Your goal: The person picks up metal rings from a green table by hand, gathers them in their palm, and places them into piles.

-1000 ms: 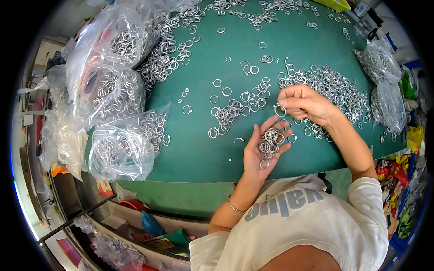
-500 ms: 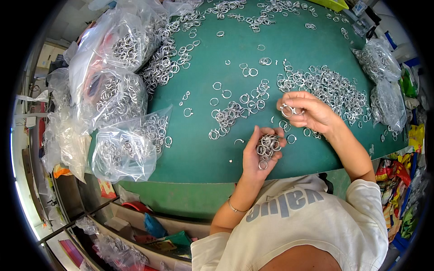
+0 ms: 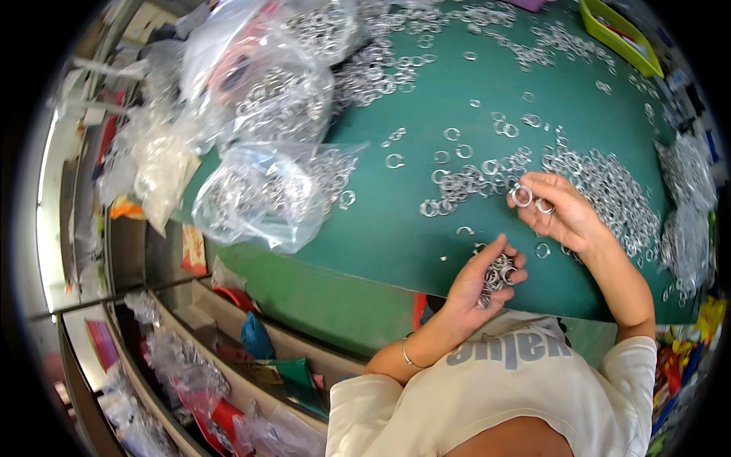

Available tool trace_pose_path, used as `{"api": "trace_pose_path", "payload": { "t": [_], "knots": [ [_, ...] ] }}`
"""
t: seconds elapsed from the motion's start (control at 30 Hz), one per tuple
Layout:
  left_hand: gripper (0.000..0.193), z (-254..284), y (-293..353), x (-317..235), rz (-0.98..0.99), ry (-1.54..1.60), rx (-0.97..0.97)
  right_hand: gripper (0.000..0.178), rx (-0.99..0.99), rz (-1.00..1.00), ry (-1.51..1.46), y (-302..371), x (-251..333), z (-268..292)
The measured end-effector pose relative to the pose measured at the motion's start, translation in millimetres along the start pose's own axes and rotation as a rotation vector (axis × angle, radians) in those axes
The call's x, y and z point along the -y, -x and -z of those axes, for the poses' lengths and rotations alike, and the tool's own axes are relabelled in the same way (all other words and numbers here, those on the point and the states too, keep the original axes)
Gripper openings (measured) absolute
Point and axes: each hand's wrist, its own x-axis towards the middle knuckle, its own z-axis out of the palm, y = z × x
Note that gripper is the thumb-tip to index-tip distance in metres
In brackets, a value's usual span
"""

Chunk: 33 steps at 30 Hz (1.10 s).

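Observation:
My left hand (image 3: pixel 474 280) is cupped near the table's front edge around a handful of silver metal rings (image 3: pixel 497 277), its thumb along their side. To its upper right, my right hand (image 3: pixel 565 213) pinches a silver metal ring (image 3: pixel 521 196) between thumb and fingers. A second ring (image 3: pixel 544 206) shows against the fingers of that hand. Just beyond it lies a large pile of like rings (image 3: pixel 609 190) on the green table (image 3: pixel 381 221). A smaller cluster of rings (image 3: pixel 461 185) is spread to its left, with single rings scattered around.
Clear plastic bags full of rings (image 3: pixel 263 194) crowd the table's left side, and more bags (image 3: pixel 689 221) lie at the right edge. A yellow-green tray (image 3: pixel 620 38) stands at the far right. Below the table on the left are open drawers (image 3: pixel 251 373) with bags and packets.
The view has turned left, so the table and its rings appear farther right. My right hand still pinches rings, now with the front one facing up more openly. My left keeps its handful.

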Motion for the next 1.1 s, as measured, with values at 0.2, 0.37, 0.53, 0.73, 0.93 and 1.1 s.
{"api": "trace_pose_path", "payload": {
  "t": [0.2,0.37,0.53,0.73,0.93,1.1],
  "knots": [
    [0.014,17.6,-2.1,-1.4,-0.124,0.078,0.137,0.031,0.481,0.003,0.219,-50.1,6.6,-124.0],
    [0.015,10.9,5.7,-8.1,-0.288,0.191,0.098,0.035,0.394,0.092,0.056,-83.5,8.3,-175.1],
    [0.019,26.4,8.6,-23.6,-0.412,0.342,0.181,0.03,0.459,0.092,-0.08,-74.4,16.7,-100.2],
    [0.031,14.4,17.9,-31.0,-0.555,0.392,0.179,0.024,-0.08,0.534,1.204,-47.7,5.8,-53.6],
    [0.027,23.1,13.9,-34.6,-0.544,0.547,0.119,0.032,-0.131,0.831,1.786,-45.0,-24.8,-20.3],
    [0.015,25.8,22.5,-36.7,-0.473,0.484,0.125,0.013,-0.224,0.882,1.8,-31.3,-11.1,6.6]
  ]
}}
